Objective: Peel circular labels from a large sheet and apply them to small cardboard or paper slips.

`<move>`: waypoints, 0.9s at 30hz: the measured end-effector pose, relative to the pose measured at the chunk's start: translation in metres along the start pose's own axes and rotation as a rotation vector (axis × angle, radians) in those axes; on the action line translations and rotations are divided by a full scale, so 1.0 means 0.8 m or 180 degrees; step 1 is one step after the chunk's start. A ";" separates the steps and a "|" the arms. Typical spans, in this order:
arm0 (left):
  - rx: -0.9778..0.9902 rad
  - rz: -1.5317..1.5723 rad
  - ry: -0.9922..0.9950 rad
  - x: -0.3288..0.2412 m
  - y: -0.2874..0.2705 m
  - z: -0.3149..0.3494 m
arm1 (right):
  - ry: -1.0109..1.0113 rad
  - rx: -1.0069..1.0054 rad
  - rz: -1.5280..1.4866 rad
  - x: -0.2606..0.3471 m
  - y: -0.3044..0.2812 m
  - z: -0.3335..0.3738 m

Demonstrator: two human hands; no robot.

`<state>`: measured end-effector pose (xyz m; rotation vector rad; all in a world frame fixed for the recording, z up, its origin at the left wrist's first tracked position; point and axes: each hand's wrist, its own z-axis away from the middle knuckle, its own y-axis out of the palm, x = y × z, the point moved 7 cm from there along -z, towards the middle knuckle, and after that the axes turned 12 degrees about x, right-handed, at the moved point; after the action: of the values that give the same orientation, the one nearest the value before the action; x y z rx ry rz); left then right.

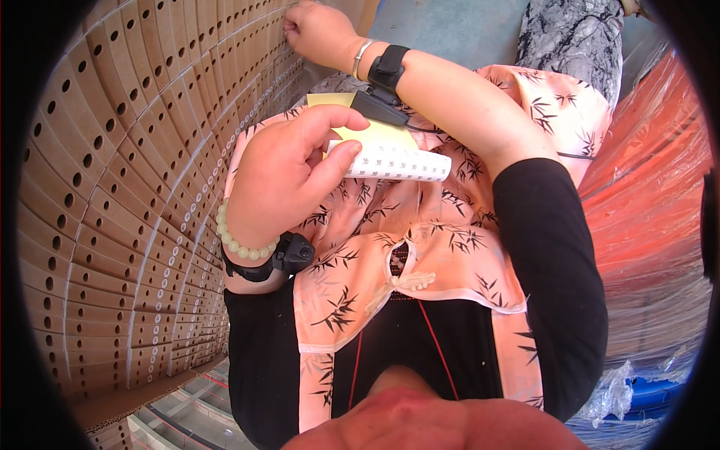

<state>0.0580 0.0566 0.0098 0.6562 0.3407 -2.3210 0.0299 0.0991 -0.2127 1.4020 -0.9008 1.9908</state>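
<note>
My left hand [289, 169] pinches a curled sheet of white printed stickers [401, 163] with yellow backing [330, 99] between thumb and forefinger, above my lap. My right arm crosses in front of me to the far left. There my right hand [321, 31] is closed, its fingertips against or very near the tall wall of brown cardboard boxes [112, 161]. Whatever its fingertips hold, if anything, is too small to make out. Small round white stickers [174, 251] run in lines along some of the boxes, beside dark round holes.
Boxes rise close along my whole left side. On the right stand stacks wrapped in clear film, one orange-red [637, 180] and one blue [660, 394]. A person's patterned trouser leg [566, 37] shows at the top right. A black device [379, 109] hangs at my right wrist.
</note>
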 end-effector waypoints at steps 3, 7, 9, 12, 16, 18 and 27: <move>0.0025 -0.0077 -0.0024 0.000 0.000 -0.002 | 0.0033 -0.0053 0.0180 0.003 -0.002 0.003; -0.0324 -0.0200 0.0302 0.003 -0.002 0.000 | 0.0016 -0.0056 0.0376 0.011 -0.004 0.007; -0.0331 -0.0165 0.0346 0.002 -0.001 -0.002 | -0.0014 -0.0079 0.0506 0.009 -0.010 0.008; -0.0306 -0.0106 0.0326 0.002 -0.003 -0.003 | -0.0598 -0.0131 0.1245 0.015 -0.033 0.005; -0.0292 -0.0136 0.0366 0.004 -0.003 -0.002 | -0.0672 0.0240 0.1568 0.007 -0.067 -0.014; -0.0303 -0.0063 0.0387 0.003 -0.002 -0.004 | -0.0629 0.0436 0.1730 0.000 -0.076 -0.020; -0.0326 -0.0096 0.0427 0.007 -0.001 -0.004 | -0.0787 0.0641 0.1933 0.016 -0.076 -0.023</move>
<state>0.0550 0.0556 0.0044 0.7622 0.5307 -2.2764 0.0604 0.1524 -0.1916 1.6524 -1.4010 2.4330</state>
